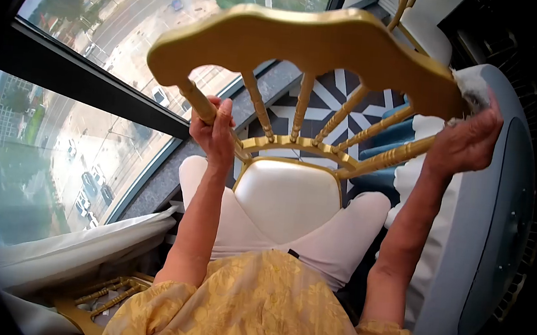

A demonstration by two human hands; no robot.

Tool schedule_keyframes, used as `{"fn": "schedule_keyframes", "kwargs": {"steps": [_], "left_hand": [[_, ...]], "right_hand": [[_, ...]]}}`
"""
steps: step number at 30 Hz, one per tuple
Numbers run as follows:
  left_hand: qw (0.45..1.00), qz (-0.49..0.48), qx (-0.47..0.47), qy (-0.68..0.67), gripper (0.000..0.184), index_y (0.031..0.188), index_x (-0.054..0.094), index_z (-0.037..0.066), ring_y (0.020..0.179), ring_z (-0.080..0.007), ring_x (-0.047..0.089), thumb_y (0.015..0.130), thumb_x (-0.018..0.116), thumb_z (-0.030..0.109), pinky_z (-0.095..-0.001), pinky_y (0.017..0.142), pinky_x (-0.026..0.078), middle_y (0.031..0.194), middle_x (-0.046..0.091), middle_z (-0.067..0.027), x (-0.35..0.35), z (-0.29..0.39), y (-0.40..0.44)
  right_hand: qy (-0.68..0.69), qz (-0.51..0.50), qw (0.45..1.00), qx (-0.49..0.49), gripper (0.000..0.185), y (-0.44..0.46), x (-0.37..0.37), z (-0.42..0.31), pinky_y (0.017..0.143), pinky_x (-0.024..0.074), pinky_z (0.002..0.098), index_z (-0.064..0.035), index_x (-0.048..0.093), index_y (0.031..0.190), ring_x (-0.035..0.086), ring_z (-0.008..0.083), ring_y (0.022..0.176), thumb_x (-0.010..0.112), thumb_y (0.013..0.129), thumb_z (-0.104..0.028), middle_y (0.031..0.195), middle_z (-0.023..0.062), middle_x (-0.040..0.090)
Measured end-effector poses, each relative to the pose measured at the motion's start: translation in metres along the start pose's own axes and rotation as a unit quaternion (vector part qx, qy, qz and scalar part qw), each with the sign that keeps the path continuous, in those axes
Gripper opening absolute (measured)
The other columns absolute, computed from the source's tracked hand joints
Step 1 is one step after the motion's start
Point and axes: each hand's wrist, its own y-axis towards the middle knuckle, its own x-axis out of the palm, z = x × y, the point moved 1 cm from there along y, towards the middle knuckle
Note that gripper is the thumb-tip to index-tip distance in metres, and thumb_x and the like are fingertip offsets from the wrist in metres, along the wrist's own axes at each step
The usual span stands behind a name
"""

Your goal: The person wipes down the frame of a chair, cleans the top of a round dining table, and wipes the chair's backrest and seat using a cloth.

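In front of me is a gold chair (312, 34) with a scalloped top rail, turned spindles and a white padded seat (288, 195). Its backrest rises toward the camera. My left hand (214, 131) is wrapped around the left back post, below the top rail. At the opposite end of the rail, my right hand (465, 143) presses a crumpled white cloth (473, 88) against the corner. The fingers of that hand are partly hidden behind the chair and cloth. My knees are on both sides of the seat.
Large windows (56, 181) stand on the left, with a white curtain (82, 247) below. To the right is a table (456, 280) with a pale cloth. Another gold chair (100, 306) is at lower left, and one with a white seat (423, 37) stands behind.
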Motion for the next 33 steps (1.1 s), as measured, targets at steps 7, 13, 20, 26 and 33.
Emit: {"fn": "schedule_keyframes", "kwargs": {"steps": [7, 13, 20, 26, 33], "left_hand": [[1.000, 0.003, 0.006, -0.009, 0.016, 0.094, 0.059, 0.001, 0.054, -0.0086, 0.054, 0.088, 0.072, 0.008, -0.0212, 0.050, 0.045, 0.071, 0.056, -0.0027, 0.002, 0.001, 0.000], [1.000, 0.000, -0.003, 0.003, 0.016, 0.093, 0.059, 0.001, 0.054, -0.0095, 0.055, 0.088, 0.071, 0.010, -0.0219, 0.050, 0.045, 0.069, 0.056, -0.0032, 0.001, 0.002, 0.001], [1.000, -0.002, -0.003, 0.013, 0.016, 0.094, 0.059, 0.001, 0.054, -0.0088, 0.055, 0.088, 0.072, 0.009, -0.0219, 0.049, 0.046, 0.070, 0.057, -0.0033, 0.000, 0.001, 0.001], [1.000, 0.004, 0.015, -0.001, 0.015, 0.091, 0.060, -0.001, 0.053, -0.0090, 0.055, 0.088, 0.071, 0.010, -0.0210, 0.050, 0.045, 0.067, 0.057, -0.0035, 0.003, 0.002, 0.001], [1.000, 0.001, 0.024, 0.000, 0.015, 0.091, 0.061, 0.000, 0.053, -0.0092, 0.056, 0.088, 0.072, 0.010, -0.0211, 0.050, 0.045, 0.067, 0.057, -0.0034, 0.001, -0.002, 0.003]], "right_hand": [[0.005, -0.113, 0.989, -0.099, 0.034, -0.047, 0.056, -0.073, 0.119, 0.0203, 0.0498, -0.0101, 0.052, 0.135, 0.034, 0.0330, 0.143, 0.047, 0.103, -0.020, 0.144, 0.0106, 0.050], [0.065, -0.196, 0.975, -0.084, 0.046, -0.173, 0.067, -0.064, 0.122, 0.0122, 0.0499, -0.0098, 0.050, 0.142, 0.018, 0.0328, 0.149, 0.049, 0.097, 0.000, 0.154, 0.0095, 0.036], [0.174, -0.338, 0.917, 0.121, 0.048, -0.275, 0.037, -0.083, 0.121, 0.0256, 0.0485, -0.0100, 0.060, 0.129, 0.023, 0.0377, 0.146, 0.046, 0.089, 0.012, 0.149, 0.0058, 0.043], [0.232, -0.238, 0.927, 0.174, 0.036, -0.214, 0.015, -0.088, 0.118, 0.0294, 0.0473, -0.0065, 0.059, 0.127, 0.034, 0.0354, 0.143, 0.043, 0.097, 0.005, 0.137, 0.0100, 0.055], [0.271, -0.168, 0.894, 0.315, 0.054, -0.167, 0.059, -0.097, 0.105, 0.0413, 0.0405, -0.0050, 0.022, 0.151, 0.047, 0.0330, 0.130, 0.043, 0.105, -0.025, 0.143, 0.0220, 0.042]]}}
